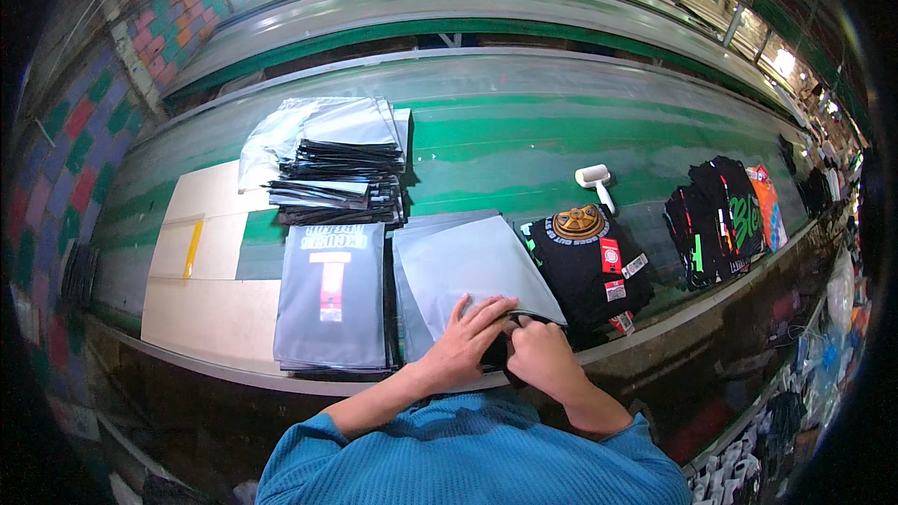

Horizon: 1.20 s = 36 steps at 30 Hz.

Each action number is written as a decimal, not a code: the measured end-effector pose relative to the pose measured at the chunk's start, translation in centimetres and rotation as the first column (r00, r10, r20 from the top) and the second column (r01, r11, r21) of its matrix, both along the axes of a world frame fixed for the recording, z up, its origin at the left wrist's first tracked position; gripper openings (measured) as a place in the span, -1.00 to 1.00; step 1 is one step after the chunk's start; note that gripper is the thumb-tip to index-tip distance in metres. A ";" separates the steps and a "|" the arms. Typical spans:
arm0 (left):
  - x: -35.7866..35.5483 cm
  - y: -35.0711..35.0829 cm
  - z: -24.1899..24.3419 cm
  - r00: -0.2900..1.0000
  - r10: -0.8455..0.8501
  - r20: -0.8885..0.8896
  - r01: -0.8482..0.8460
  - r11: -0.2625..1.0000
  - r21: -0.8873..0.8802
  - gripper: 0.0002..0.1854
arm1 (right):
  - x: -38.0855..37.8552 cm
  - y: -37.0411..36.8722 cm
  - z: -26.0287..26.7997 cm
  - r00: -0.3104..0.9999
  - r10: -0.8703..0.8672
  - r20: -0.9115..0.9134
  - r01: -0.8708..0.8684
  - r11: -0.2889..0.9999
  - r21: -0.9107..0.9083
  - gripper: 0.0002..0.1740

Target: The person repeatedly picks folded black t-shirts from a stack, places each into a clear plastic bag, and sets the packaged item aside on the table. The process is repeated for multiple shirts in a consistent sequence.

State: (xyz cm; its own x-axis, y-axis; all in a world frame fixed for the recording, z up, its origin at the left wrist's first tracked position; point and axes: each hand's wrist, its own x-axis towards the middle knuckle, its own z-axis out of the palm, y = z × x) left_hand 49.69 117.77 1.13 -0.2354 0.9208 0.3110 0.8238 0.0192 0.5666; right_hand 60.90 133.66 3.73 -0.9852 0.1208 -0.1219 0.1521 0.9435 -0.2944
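A frosted plastic bag [477,259] lies aslant on a pile of similar bags [410,294] before me. My left hand [466,340] rests on its near part, thumb and fingers on the upper face; whether it grips the edge cannot be told. My right hand [544,358] is curled closed at the bag's near edge, against dark fabric [497,354] seen between the hands. Just right of the bag sits a pile of folded black T-shirts [572,252] with a printed front and red tags. To the left is a stack of filled bags [337,322], the top one holding a dark garment with a red tag.
Behind the filled bags stands a heap of packed bags [344,182]. Pale boards [210,308] lie on the left of the long green table [491,140]. A white lint roller [595,179] lies behind the T-shirts. More folded garments [722,224] are at right.
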 end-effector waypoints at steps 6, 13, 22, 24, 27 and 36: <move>0.6 0.1 -0.6 0.999 -0.041 -0.031 0.047 0.970 0.239 -0.21 | -3.4 -0.8 -6.7 0.981 -0.033 -0.189 0.018 0.996 -0.083 -0.59; -0.3 -3.6 -4.0 0.996 -0.082 0.020 0.076 0.973 0.218 -0.45 | -1.6 -4.5 -13.2 0.928 0.372 -0.029 -0.350 0.893 0.283 -0.47; -1.7 -7.6 -15.1 0.702 0.697 0.146 -0.631 0.704 -0.325 -0.40 | -1.6 0.8 -13.4 0.957 -0.022 -0.288 -0.029 0.985 -0.171 -0.53; -2.1 -7.6 -16.4 0.615 0.737 0.280 -0.668 0.676 -0.311 -0.40 | -1.8 2.1 -14.8 0.960 -0.016 -0.278 -0.004 0.997 -0.071 -0.43; -2.6 -7.9 -17.2 0.458 0.786 0.415 -0.639 0.616 -0.461 -0.38 | -0.8 1.9 -17.1 0.998 0.037 -0.048 -0.033 0.997 0.069 -0.36; -3.1 -8.0 -16.8 0.392 0.776 0.495 -0.515 0.630 -0.581 -0.53 | -0.3 0.0 -17.1 0.999 0.023 -0.046 -0.017 0.992 0.122 -0.55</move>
State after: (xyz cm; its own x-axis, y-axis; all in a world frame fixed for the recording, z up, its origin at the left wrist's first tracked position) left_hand 46.59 109.73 -15.66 -0.8032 0.3895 -0.4507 -0.1195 0.6358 0.7626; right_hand 60.61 133.65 -13.40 -0.9918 0.1121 -0.0608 0.1215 0.9754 -0.1839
